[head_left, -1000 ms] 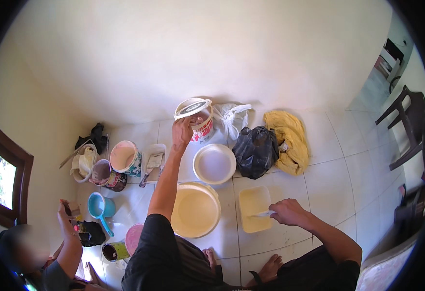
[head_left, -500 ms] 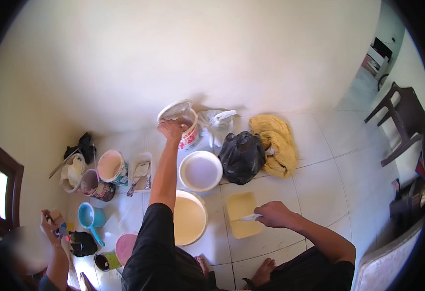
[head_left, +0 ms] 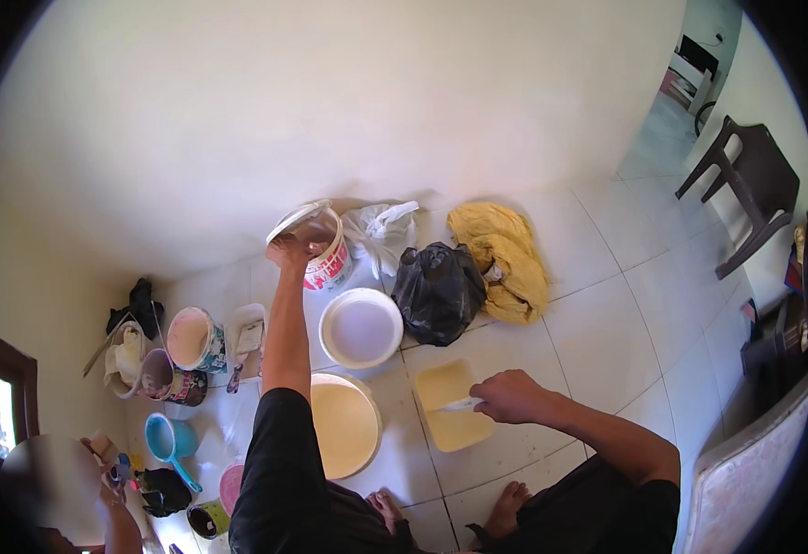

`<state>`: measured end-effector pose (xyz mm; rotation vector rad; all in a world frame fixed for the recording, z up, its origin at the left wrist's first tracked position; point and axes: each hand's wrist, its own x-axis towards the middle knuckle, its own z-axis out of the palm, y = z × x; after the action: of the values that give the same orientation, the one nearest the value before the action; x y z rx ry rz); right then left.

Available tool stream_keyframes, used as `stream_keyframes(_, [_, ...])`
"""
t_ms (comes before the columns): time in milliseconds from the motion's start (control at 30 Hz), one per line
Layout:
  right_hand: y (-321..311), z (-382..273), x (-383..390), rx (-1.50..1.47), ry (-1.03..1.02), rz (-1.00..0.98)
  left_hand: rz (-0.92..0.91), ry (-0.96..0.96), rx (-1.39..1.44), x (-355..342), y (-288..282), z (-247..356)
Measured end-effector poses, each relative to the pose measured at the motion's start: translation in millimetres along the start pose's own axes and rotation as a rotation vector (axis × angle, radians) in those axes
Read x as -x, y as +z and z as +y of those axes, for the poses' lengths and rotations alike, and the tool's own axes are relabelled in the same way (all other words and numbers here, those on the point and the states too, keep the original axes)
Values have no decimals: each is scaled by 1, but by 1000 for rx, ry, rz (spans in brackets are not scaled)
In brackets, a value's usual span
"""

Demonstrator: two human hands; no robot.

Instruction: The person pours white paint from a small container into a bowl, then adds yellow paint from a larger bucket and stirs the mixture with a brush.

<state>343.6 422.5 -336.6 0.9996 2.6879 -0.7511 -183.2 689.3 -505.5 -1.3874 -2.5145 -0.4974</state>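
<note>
While gripping a slim pale-handled tool [head_left: 462, 403] in the closed right hand [head_left: 512, 397], also grasping the near edge of a round white plastic lid [head_left: 295, 219] with the outstretched left hand [head_left: 288, 250]. Holding the lid tilted at the mouth of a white plastic bucket with red markings [head_left: 329, 270], set near the cream wall [head_left: 376, 111], just left of a knotted white plastic bag [head_left: 378, 229]. Pointing the tool leftward, with its far end within the outline of a shallow rectangular cream plastic tray [head_left: 425, 399], set on the white tiled floor [head_left: 598, 323]; too small to tell whether touching the tray's bottom. Left of the tray, partly hidden by the black sleeve [head_left: 279, 462], a large round cream basin [head_left: 376, 420]; beyond it, a round white basin [head_left: 397, 323] with a pale lavender interior. Just right of that, a crumpled black plastic bag [head_left: 438, 295], touching a bunched yellow cloth [head_left: 501, 254].
</note>
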Motion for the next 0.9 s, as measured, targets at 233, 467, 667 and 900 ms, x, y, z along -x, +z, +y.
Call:
stream_keyframes(233, [6, 5, -1, 5, -4, 18, -127, 9, -135, 21, -51, 15])
stream_keyframes(467, [-4, -6, 0, -5, -32, 87, -8, 193, 99, 19, -100, -12])
stream_keyframes(667, [-2, 1, 8, -14, -13, 122, 112, 177, 496, 49, -128, 20])
stream_keyframes(900, [-2, 3, 14, -17, -25, 141, 291, -49, 812, 70, -134, 43])
